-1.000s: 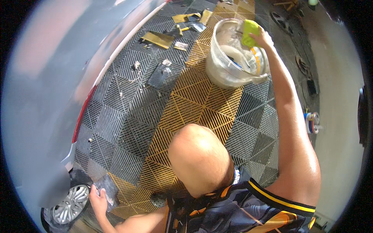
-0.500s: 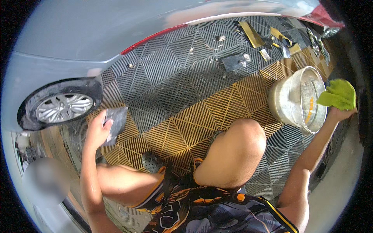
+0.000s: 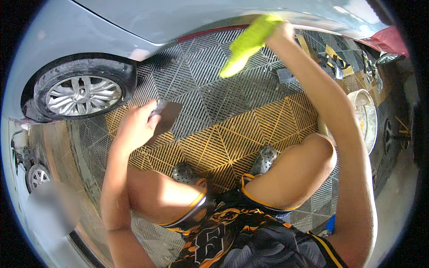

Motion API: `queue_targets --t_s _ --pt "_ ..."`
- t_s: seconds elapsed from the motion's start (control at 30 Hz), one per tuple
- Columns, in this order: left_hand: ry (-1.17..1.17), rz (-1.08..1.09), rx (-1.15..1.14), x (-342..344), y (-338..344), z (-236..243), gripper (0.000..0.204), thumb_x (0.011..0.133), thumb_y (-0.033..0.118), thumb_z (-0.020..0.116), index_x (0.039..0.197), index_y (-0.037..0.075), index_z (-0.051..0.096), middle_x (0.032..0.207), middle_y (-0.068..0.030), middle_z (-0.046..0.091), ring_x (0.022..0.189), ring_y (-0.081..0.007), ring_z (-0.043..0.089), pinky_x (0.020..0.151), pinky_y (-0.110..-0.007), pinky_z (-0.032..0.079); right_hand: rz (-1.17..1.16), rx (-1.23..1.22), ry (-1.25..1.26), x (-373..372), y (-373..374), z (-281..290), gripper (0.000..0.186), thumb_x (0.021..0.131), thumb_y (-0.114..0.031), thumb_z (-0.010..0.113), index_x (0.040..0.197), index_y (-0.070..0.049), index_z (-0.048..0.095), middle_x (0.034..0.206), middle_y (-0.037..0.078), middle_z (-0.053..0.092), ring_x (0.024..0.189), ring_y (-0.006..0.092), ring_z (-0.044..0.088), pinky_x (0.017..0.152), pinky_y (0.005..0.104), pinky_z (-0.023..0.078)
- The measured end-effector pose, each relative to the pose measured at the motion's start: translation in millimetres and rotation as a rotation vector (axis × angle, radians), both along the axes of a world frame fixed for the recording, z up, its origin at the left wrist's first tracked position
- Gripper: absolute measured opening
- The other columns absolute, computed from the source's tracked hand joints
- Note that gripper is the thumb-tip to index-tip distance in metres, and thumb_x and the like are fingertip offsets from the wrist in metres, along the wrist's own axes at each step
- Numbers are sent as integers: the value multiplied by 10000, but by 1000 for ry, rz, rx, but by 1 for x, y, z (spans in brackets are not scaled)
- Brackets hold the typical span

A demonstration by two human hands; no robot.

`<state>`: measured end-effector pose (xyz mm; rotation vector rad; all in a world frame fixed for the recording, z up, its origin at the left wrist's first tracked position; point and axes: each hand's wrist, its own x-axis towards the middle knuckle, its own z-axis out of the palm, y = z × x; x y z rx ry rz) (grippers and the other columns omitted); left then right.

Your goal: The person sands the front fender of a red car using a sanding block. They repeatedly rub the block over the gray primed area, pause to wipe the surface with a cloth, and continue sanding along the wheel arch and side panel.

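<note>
My left hand point(image 3: 136, 125) pinches a dark grey sheet of what looks like sandpaper point(image 3: 167, 118) between thumb and fingers, above the floor and close to the rear wheel point(image 3: 85, 94). At the far middle my right hand point(image 3: 282, 35) grips a bright yellow-green cloth point(image 3: 254, 42). That cloth is blurred by motion, its upper part at the lower edge of the grey car body point(image 3: 214, 15) and its tail hanging over the floor. Whether it presses on the panel I cannot tell.
A whitish bucket point(image 3: 367, 120) stands at the right, partly behind my right forearm. Cut tape and paper scraps point(image 3: 333, 56) and a dark block point(image 3: 286, 75) lie on the slatted floor tiles point(image 3: 228, 134). My knees are bent on both sides.
My right hand has swung from beside the bucket, far left to the car's lower edge, carrying the cloth. My left hand, still with the sheet, has shifted slightly right and away from me.
</note>
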<state>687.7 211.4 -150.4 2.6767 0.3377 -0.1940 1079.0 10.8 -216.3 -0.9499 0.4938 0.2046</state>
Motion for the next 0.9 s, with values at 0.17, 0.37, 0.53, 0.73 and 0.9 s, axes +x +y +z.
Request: queue_targets --t_s 0.17,0.37,0.53,0.73,0.9 --pt "-11 -32 8 -24 5 -1 168 838 51 668 954 9 555 755 -244 628 739 -442 642 622 -472 492 42 -26 262 -128 171 -7 603 985 -547 323 1427 -152 434 1437 81 500 1269 264 507 1059 420 410" --pt "123 -112 50 -16 5 -5 199 851 94 657 1026 31 586 817 -250 664 810 -445 666 695 -530 511 302 256 429 -178 249 -31 569 987 -521 310 1407 -167 457 1444 89 497 1293 274 479 1099 414 355" --pt "67 -66 -113 -19 12 -6 197 845 73 645 1022 28 575 821 -246 654 810 -452 648 682 -513 499 378 213 392 -137 206 -31 463 1005 -414 354 1318 -148 567 1317 89 588 1181 253 568 994 390 435" --pt "60 -48 -77 -31 8 2 186 842 79 642 1007 21 578 830 -254 653 802 -462 637 684 -514 491 20 -193 212 25 23 -31 398 1019 -345 425 1242 -95 639 1180 95 673 1046 214 665 869 375 550" --pt "110 -46 -52 -29 6 3 228 834 85 650 1042 16 589 841 -246 652 808 -472 622 702 -519 482 -123 -357 -39 146 -120 -48 422 997 -438 494 1253 -125 615 1195 61 672 1080 241 662 881 400 556"
